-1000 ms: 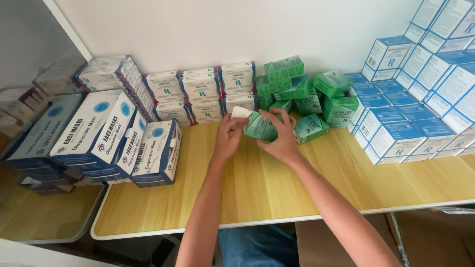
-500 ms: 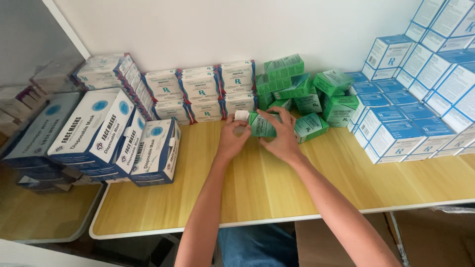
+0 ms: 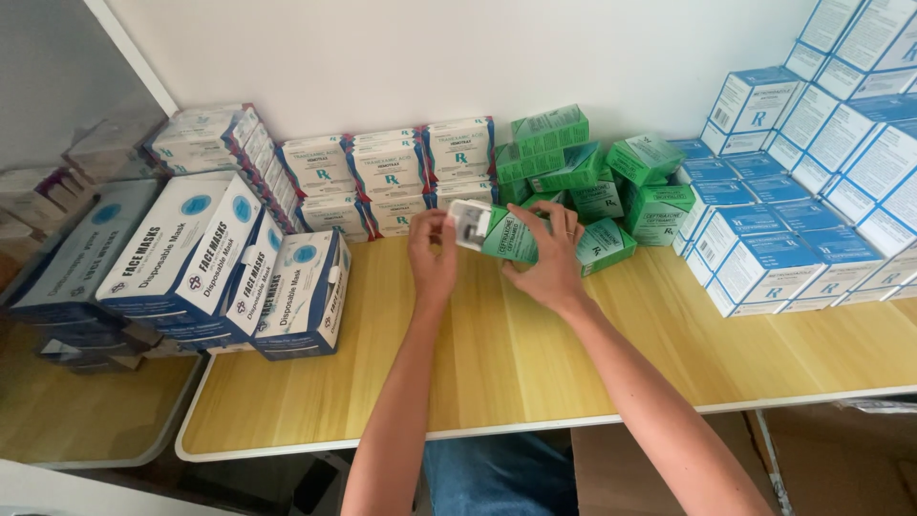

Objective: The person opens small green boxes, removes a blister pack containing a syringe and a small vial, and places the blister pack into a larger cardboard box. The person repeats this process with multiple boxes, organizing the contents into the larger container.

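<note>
My right hand (image 3: 551, 266) grips a small green medicine box (image 3: 507, 235), holding it a little above the wooden table (image 3: 497, 363). The box's white end flap stands open on its left side. My left hand (image 3: 432, 256) pinches that open end, with fingers on the flap. Just behind and to the right lies a loose pile of similar green boxes (image 3: 583, 172).
Red-and-white boxes (image 3: 392, 177) line the wall at the back. Blue face-mask cartons (image 3: 205, 258) are stacked at the left. Blue-and-white boxes (image 3: 802, 201) are piled high at the right. A lower side table (image 3: 86, 411) sits at the far left.
Both hands have lifted the green box slightly and turned it, so its open white end now faces left toward my left hand.
</note>
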